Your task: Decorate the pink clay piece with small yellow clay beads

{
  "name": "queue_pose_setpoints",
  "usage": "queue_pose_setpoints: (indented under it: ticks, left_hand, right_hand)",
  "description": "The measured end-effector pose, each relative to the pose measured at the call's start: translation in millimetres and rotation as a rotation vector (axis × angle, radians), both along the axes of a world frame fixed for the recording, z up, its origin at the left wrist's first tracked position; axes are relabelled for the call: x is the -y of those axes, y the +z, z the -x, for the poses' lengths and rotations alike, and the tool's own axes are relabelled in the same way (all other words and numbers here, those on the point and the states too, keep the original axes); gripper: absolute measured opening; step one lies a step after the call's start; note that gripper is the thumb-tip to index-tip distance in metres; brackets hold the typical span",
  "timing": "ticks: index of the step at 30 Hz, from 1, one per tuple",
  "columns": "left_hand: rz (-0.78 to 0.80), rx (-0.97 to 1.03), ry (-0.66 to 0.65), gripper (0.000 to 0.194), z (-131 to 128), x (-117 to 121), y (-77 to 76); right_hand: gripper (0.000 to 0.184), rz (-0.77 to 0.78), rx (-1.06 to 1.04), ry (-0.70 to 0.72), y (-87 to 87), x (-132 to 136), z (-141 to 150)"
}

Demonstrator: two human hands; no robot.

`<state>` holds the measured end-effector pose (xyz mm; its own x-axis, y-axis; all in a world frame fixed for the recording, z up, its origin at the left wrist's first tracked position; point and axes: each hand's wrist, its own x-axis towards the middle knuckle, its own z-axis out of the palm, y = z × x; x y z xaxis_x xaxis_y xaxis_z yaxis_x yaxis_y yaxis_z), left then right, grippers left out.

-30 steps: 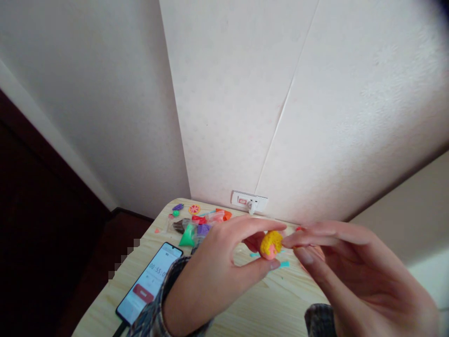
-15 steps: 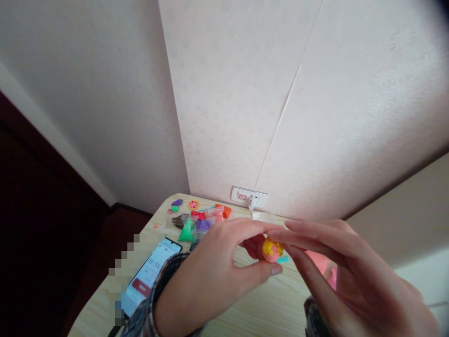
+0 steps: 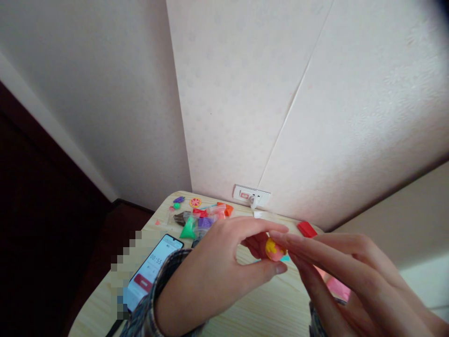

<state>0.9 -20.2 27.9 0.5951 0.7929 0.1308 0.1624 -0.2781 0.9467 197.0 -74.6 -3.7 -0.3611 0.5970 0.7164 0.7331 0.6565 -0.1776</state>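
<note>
My half-curled left hand (image 3: 224,257) holds one small pink-and-yellow clay-like ball (image 3: 275,250) above the pale wood-grain tabletop (image 3: 259,304); my right hand (image 3: 354,267), fingers nearly together, meets its side, pinching or not I cannot tell. Likely light, soft, easily dented: cradle its sides. Beyond: one black-edged smartphone (image 3: 154,267), one round red-and-yellow disc (image 3: 195,202).

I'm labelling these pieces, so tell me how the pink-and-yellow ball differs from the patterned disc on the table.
The ball is a rounded lump; the disc looks flat. The ball is held in the left hand; the disc lies on the table. The ball is pink with uneven yellow patches; the disc has a yellowish rim around reddish segments. Both are roundish and show yellow.
</note>
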Motion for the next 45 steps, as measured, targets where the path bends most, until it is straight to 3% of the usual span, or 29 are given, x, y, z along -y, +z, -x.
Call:
queue_pose_setpoints:
  ticks: [4, 9, 15, 22, 30, 34, 41, 45]
  left_hand:
    - [0.016, 0.023, 0.004, 0.019, 0.0, 0.6, -0.6]
    - [0.022, 0.038, 0.019, 0.030, 0.7, -0.8, -2.8]
    - [0.030, 0.042, 0.034, 0.031, -0.3, -0.8, -1.7]
    - [0.039, 0.024, 0.024, 0.029, 0.2, -0.7, 0.5]
    - [0.027, 0.035, 0.021, 0.030, 0.6, 0.6, -1.9]
    - [0.019, 0.031, 0.021, 0.030, -0.3, -0.3, -0.8]
    - [0.103, 0.235, 0.059, 0.032, 0.4, 0.4, -0.5]
    - [0.168, 0.428, 0.067, 0.030, 1.4, 2.1, -3.5]
  right_hand:
    - [0.058, 0.012, 0.019, -0.035, -1.2, -1.5, -6.7]
    - [0.052, -0.087, -0.032, -0.067, -0.7, -2.9, -8.0]
    - [0.030, -0.023, -0.134, -0.119, 4.9, -1.8, 10.2]
    - [0.029, -0.122, -0.229, -0.150, -8.0, -3.8, 21.5]
    - [0.030, -0.251, -0.177, -0.170, -7.0, -5.9, 18.1]
    - [0.033, -0.232, -0.178, -0.145, -6.1, -4.8, 20.1]
    - [0.023, -0.056, -0.084, -0.100, 10.1, -2.6, 6.0]
    - [0.011, -0.045, -0.105, -0.068, 12.1, -4.8, 8.8]
